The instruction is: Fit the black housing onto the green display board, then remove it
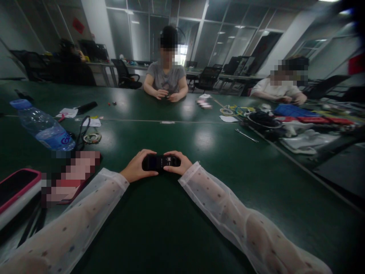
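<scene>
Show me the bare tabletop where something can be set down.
Bare green tabletop lies between the black handheld device and the slim silver wrench; another patch lies between the sheer white dotted sleeves. It's crowded around the clear, blue-capped plastic bottle and the flat blue item.

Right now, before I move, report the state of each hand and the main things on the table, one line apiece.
Left hand: closed around the device's left end.
Right hand: closed around its right end.
Black device: held between both hands; powered on or off, cannot tell.
Plastic bottle: capped, partly filled.
Wrench: lying flat, untouched.
Pink-rimmed object: at the left edge, partly cut off.
</scene>
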`<state>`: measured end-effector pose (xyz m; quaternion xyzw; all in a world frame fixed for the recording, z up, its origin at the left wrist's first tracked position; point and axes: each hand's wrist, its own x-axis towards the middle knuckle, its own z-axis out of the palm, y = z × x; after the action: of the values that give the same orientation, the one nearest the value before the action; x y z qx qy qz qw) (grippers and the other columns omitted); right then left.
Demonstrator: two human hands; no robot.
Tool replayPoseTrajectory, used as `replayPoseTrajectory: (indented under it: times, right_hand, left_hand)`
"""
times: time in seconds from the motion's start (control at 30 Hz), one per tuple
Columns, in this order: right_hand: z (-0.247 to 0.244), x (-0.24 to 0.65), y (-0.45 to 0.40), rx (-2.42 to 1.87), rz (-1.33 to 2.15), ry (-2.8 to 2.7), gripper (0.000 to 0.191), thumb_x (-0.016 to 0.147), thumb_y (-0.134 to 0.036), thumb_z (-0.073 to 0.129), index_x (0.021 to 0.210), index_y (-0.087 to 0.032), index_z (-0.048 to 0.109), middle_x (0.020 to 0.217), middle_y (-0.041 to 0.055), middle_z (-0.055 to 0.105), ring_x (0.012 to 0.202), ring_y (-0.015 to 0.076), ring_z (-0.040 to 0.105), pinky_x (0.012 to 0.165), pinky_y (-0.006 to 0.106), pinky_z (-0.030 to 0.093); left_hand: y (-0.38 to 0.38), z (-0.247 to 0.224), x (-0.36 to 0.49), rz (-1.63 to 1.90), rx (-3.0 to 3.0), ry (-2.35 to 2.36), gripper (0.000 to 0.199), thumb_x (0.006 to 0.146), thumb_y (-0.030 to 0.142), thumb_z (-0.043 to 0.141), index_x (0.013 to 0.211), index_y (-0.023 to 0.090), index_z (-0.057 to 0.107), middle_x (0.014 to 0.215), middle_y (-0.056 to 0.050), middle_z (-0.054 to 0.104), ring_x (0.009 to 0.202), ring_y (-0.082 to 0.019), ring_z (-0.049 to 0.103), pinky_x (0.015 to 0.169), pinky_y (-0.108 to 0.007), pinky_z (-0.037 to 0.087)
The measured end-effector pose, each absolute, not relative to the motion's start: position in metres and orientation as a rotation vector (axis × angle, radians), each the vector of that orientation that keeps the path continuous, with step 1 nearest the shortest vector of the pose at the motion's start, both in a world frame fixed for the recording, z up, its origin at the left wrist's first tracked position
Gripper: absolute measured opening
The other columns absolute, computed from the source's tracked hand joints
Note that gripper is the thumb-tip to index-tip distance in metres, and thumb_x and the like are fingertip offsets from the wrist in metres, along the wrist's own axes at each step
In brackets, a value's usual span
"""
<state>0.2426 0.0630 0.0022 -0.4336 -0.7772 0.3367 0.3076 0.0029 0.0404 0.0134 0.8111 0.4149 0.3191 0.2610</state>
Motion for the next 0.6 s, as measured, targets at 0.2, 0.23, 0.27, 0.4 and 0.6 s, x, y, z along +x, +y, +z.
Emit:
replayPoseTrajectory:
  times: [0.2,0.23,0.27,0.4,0.6]
  right_hand:
    - [-0.006,0.241,0.062,-1.192,0.683,-2.006,0.046,0.066,-0.046,0.072,0.106,-0.025,0.06,0.105,0.0072,0.057,0.112,0.0265,0.045,0.097,0.048,0.04]
    - [-0.006,0.24,0.062,-1.195,0.658,-2.0,0.045,0.067,-0.046,0.071,0.105,-0.024,0.06,0.104,0.0075,0.057,0.111,0.0269,0.045,0.096,0.049,0.041]
    - [-0.007,0.239,0.061,-1.196,0.64,-1.999,0.044,0.068,-0.046,0.07,0.104,-0.023,0.059,0.103,0.0077,0.057,0.111,0.0271,0.045,0.096,0.048,0.041]
    - [-0.007,0.237,0.061,-1.206,0.633,-1.976,0.042,0.075,-0.044,0.064,0.111,-0.024,0.053,0.108,0.0078,0.056,0.11,0.0267,0.046,0.095,0.048,0.042]
    - [-0.009,0.239,0.064,-1.161,0.588,-2.034,0.063,0.068,-0.033,0.074,0.123,-0.026,0.043,0.118,0.0084,0.051,0.111,0.0274,0.046,0.094,0.049,0.041]
  left_hand:
    - [0.042,0.009,0.002,0.882,2.014,1.194,0.051,0.074,0.032,0.069,0.118,0.021,0.044,0.114,-0.008,0.054,0.106,-0.025,0.054,0.09,-0.043,0.044]
    - [0.042,0.008,0.002,0.877,2.006,1.208,0.051,0.075,0.033,0.068,0.118,0.021,0.043,0.114,-0.009,0.055,0.106,-0.025,0.054,0.091,-0.043,0.044]
    - [0.043,0.007,0.001,0.87,2.01,1.224,0.051,0.075,0.034,0.068,0.118,0.021,0.043,0.114,-0.009,0.055,0.107,-0.026,0.054,0.091,-0.044,0.043]
    - [0.044,0.005,0.001,0.841,2.05,1.325,0.054,0.077,0.039,0.065,0.122,0.02,0.044,0.117,-0.011,0.053,0.111,-0.028,0.051,0.093,-0.046,0.041]
    - [0.045,0.002,0.001,0.83,2.077,1.363,0.057,0.078,0.04,0.064,0.125,0.018,0.043,0.12,-0.012,0.051,0.114,-0.028,0.048,0.097,-0.045,0.039]
